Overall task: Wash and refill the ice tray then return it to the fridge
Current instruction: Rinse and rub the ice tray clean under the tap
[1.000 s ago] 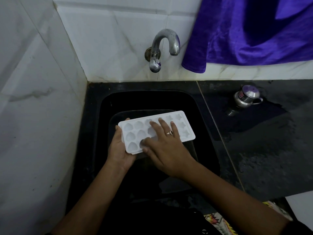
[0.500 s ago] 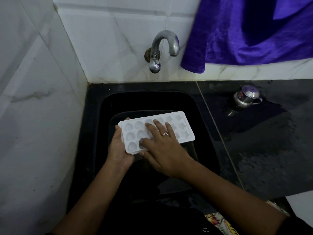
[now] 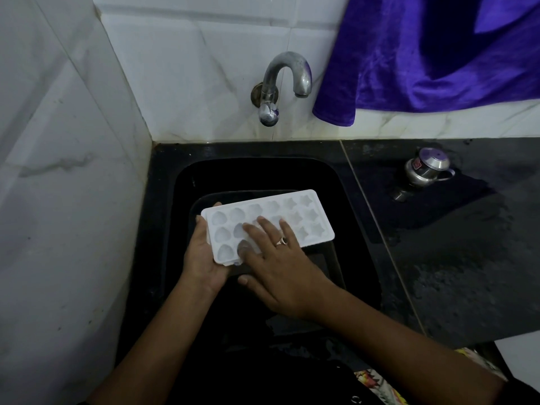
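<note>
A white plastic ice tray (image 3: pixel 304 217) with heart and star shaped cups is held level over the black sink (image 3: pixel 347 200). My left hand (image 3: pixel 201 255) grips its left short end from below, thumb on the rim. My right hand (image 3: pixel 280 264), wearing a ring, lies flat on the tray's near left part with fingers spread over the cups; it does not grip. The chrome tap (image 3: pixel 280 83) on the wall above the sink runs no visible water.
A black tub or pan (image 3: pixel 333 267) lies in the sink under the tray. A small steel pot (image 3: pixel 426 171) stands on the wet black counter at right. A purple cloth (image 3: pixel 438 59) hangs over the wall tiles. White marble walls close the left side.
My right hand has slid leftward and toward me across the tray's cups. The tray and my left hand have stayed almost in place.
</note>
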The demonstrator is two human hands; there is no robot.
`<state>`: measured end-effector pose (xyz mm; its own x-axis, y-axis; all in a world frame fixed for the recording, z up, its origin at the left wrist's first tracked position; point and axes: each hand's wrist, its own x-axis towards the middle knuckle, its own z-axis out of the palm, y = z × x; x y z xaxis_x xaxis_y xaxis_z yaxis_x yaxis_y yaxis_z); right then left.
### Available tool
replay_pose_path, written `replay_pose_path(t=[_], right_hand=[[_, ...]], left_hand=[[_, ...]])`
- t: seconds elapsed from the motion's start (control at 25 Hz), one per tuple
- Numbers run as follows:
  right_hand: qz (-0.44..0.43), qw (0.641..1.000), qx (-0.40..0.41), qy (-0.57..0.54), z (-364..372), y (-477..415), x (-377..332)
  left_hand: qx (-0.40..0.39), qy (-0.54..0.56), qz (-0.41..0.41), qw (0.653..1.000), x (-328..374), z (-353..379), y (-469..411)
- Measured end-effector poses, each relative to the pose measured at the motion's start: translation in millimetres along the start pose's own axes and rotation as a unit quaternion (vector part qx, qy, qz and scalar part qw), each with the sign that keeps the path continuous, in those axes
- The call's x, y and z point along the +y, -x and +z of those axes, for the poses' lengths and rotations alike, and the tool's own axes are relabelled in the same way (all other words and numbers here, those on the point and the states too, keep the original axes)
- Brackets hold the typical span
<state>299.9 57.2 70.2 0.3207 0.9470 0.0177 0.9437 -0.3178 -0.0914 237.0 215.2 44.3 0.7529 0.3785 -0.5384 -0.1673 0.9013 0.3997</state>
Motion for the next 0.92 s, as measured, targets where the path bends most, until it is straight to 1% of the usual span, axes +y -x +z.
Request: replay_pose_path(t=[0.12, 0.24, 0.28, 0.4, 0.52, 0.64, 0.92], right_hand=[[0.03, 0.999, 0.015, -0.026, -7.5, -6.0, 2.6], [0.0, 1.0, 0.004, 0.007, -3.2, -5.0, -2.1], [0.003, 1.0, 0.004, 0.003, -3.9, -4.2, -0.2], [0.044, 0.998, 0.012, -0.033, -7.8, -6.3, 2.0], [0.012, 1.0, 0.0, -0.009, -0.8, -3.5, -4.1], [0.028, 0.999, 0.006, -0.015, -2.1, 3.5, 2.7], [0.04, 0.999, -0.001, -0.022, -2.4, -4.0, -2.9]], left_hand=[[-0.001, -0.006, 0.005, 1.0, -1.1, 3.8, 2.6], [0.002, -0.007, 0.0, 1.0, 1.3, 3.0, -0.2], [0.007, -0.01, 0.001, 1.0, 2.6, 3.1, -1.4], [0.015, -0.014, 0.002, 1.0, -1.0, 4.2, 0.7], [0.016, -0.012, -0.005, 1.0, -3.9, 3.3, 3.1], [0.033, -0.003, 0.003, 0.999, 3.5, -6.6, -1.1], [0.009, 0.002, -0.01, 1.0, 1.5, -6.0, -2.6]])
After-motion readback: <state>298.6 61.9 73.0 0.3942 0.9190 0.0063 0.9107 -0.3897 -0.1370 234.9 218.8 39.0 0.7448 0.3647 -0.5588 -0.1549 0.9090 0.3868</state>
